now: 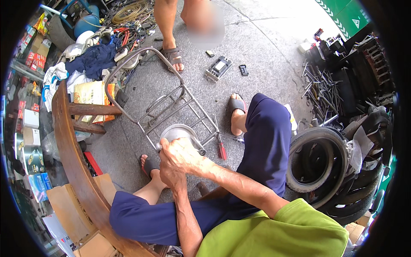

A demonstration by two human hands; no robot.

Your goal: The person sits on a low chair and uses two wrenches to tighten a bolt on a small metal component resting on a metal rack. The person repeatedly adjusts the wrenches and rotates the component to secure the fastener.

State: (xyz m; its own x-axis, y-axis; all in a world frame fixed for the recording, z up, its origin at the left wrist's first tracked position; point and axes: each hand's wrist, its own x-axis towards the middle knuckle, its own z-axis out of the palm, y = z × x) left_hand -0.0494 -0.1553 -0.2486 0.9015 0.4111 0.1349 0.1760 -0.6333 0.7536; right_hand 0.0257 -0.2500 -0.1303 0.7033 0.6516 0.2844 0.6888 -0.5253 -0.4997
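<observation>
Both my hands are closed over a round grey metal disc part held between my knees. My right hand lies on top, fingers curled over the disc's near edge. My left hand sits just under it, mostly covered, gripping from below. The disc rests against a grey metal tube rack frame lying on the concrete floor in front of me. A red-handled screwdriver lies on the floor just right of my hands.
A wooden chair back curves at my left. Another person's sandalled foot stands beyond the frame. Tyres are stacked at right, metal rods behind them. A grey box part, cables, cloths and cartons lie around.
</observation>
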